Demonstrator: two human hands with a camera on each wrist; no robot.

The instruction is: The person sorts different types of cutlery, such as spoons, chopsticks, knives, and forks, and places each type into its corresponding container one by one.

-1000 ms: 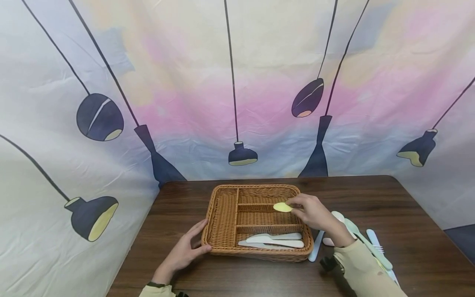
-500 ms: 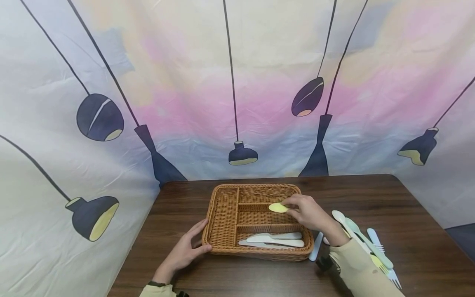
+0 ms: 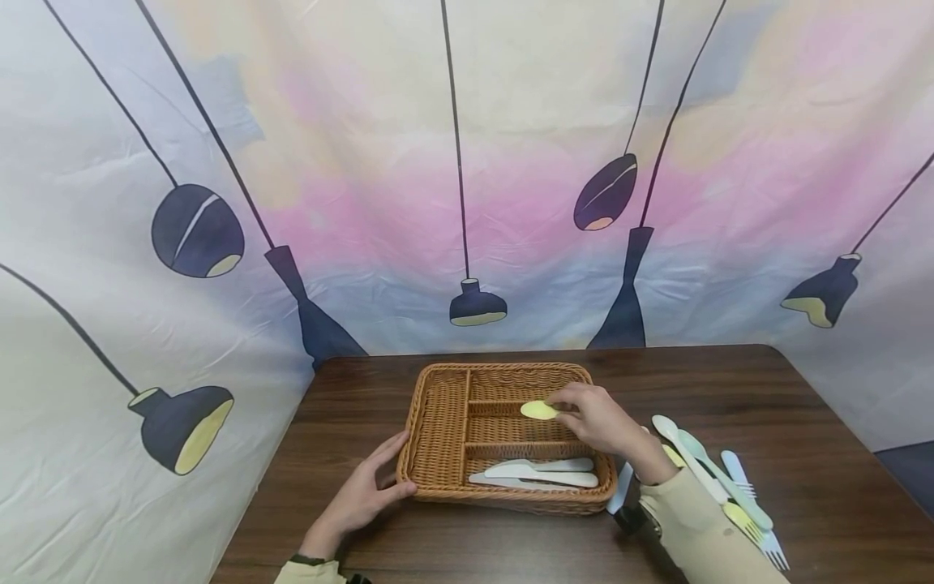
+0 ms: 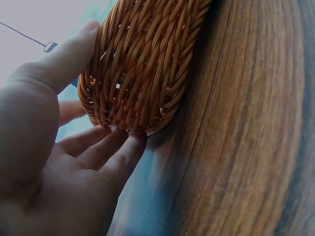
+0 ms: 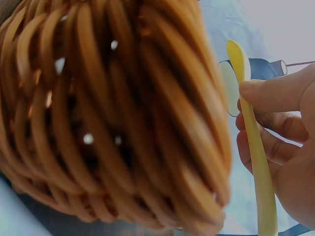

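My right hand point(image 3: 600, 420) pinches a yellow spoon point(image 3: 537, 410) by its handle between thumb and fingers. Its bowl points left, above the middle compartment on the right side of a brown wicker basket point(image 3: 442, 422). In the right wrist view the spoon point(image 5: 257, 142) stands beyond the blurred basket wall point(image 5: 113, 118). My left hand point(image 3: 365, 491) rests against the basket's front left corner, thumb and fingers extended; in the left wrist view the fingertips point(image 4: 133, 140) touch the weave. Several pale knives point(image 3: 540, 472) lie in the front compartment.
Right of the basket, partly behind my sleeve, lies a loose pile of cutlery: a white spoon point(image 3: 682, 442), a green spoon point(image 3: 730, 484), a yellow fork point(image 3: 744, 519) and others. A dark wooden table point(image 3: 452, 543) bears everything. A lamp-patterned cloth point(image 3: 540, 203) hangs behind it.
My right hand has moved slightly left with the yellow spoon, further over the middle compartment. More of the cutlery pile now shows behind the right arm. My left hand and the basket have stayed put.
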